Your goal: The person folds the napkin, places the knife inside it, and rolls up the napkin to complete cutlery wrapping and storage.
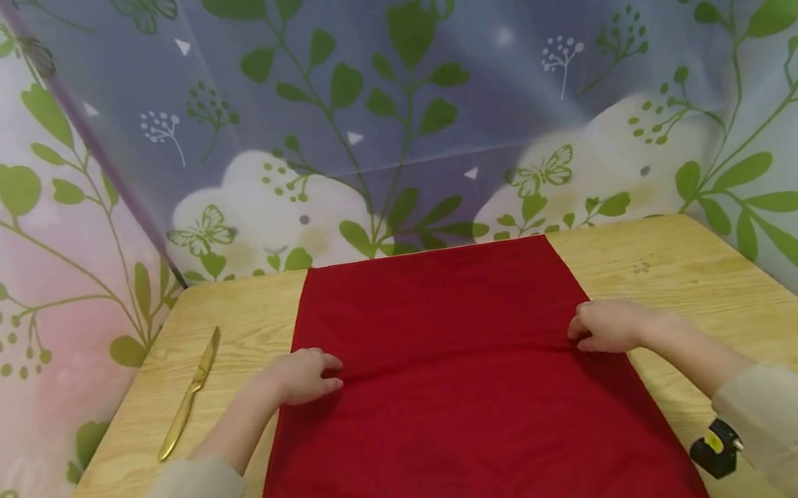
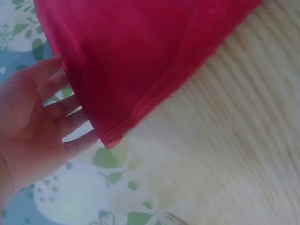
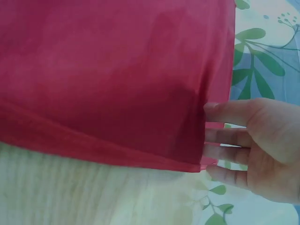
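Observation:
A large red cloth [image 1: 461, 434] lies spread over the wooden table. My left hand [image 1: 304, 377] is on its left edge and my right hand [image 1: 609, 325] on its right edge, about midway along its length. Each hand pinches a bit of cloth between thumb and fingers, and a low ridge runs across between them. In the left wrist view, the fingertips meet the raised red fold [image 2: 122, 61]. The right wrist view has the thumb at the cloth fold [image 3: 154, 112], with the other fingertips partly hidden behind it.
A gold-coloured knife [image 1: 191, 392] lies left of the cloth, its blade towards the back. The wooden table [image 1: 706, 284] borders the cloth on both sides. A leaf-patterned curtain [image 1: 379, 100] hangs behind and at both sides.

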The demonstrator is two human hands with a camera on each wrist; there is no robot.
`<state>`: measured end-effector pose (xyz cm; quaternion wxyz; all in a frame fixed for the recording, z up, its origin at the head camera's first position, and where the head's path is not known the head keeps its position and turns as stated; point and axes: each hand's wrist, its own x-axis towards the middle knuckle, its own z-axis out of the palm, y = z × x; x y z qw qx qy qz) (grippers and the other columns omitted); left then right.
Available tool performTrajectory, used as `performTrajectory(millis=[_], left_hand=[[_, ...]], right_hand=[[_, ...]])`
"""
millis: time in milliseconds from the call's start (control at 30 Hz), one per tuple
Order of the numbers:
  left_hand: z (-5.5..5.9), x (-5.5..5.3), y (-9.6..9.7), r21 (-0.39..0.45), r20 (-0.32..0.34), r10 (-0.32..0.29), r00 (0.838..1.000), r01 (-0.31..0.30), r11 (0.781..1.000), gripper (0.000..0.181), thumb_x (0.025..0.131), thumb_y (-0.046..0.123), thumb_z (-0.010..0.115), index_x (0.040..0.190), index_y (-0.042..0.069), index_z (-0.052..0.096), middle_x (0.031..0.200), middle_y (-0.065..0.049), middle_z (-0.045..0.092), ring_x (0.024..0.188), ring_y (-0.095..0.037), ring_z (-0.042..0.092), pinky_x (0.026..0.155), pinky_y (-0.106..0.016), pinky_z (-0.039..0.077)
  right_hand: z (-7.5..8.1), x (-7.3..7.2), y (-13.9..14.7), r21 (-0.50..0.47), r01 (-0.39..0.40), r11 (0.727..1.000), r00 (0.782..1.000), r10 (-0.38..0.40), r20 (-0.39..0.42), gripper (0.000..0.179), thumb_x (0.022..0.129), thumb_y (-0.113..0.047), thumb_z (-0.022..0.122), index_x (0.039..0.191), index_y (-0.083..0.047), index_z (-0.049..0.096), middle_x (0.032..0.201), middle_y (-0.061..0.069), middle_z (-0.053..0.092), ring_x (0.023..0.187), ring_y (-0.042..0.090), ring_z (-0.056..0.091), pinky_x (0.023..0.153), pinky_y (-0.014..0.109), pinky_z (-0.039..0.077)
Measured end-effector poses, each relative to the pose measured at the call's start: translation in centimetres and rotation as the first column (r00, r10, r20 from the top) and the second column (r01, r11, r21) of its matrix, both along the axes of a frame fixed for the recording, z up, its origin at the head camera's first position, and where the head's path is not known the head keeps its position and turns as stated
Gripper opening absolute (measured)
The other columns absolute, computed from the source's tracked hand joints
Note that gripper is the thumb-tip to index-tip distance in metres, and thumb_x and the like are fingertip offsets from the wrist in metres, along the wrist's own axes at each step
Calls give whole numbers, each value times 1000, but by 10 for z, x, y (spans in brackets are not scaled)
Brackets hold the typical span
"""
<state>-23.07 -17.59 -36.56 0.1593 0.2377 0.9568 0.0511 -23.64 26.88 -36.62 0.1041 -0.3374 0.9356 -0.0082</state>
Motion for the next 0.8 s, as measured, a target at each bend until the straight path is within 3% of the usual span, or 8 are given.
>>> performTrajectory(millis=[300,567,800], left_hand=[[-3,7,2,-88,-66,-8,998,2,996,47,84,31,66,121,3,60,119,-16,56,110,-29,53,88,-44,44],[-5,9,4,-115,-89,30,996,-40,993,62,76,41,73,124,6,58,122,-15,53,109,-32,53,87,-48,42],[-5,8,5,-121,-49,62,997,-67,990,69,74,42,75,129,5,54,128,-16,48,116,-35,46,89,-51,39]], right_hand=[[-11,8,4,36,63,997,990,-58,-128,39,79,-29,71,108,-3,66,90,6,55,86,27,54,70,40,47],[-10,10,8,62,136,989,989,-132,-67,63,78,-45,69,123,-2,57,117,19,52,109,41,45,82,57,40],[-9,8,8,66,172,983,985,-173,8,75,74,-51,71,127,-1,53,126,23,47,116,46,39,85,60,37]])
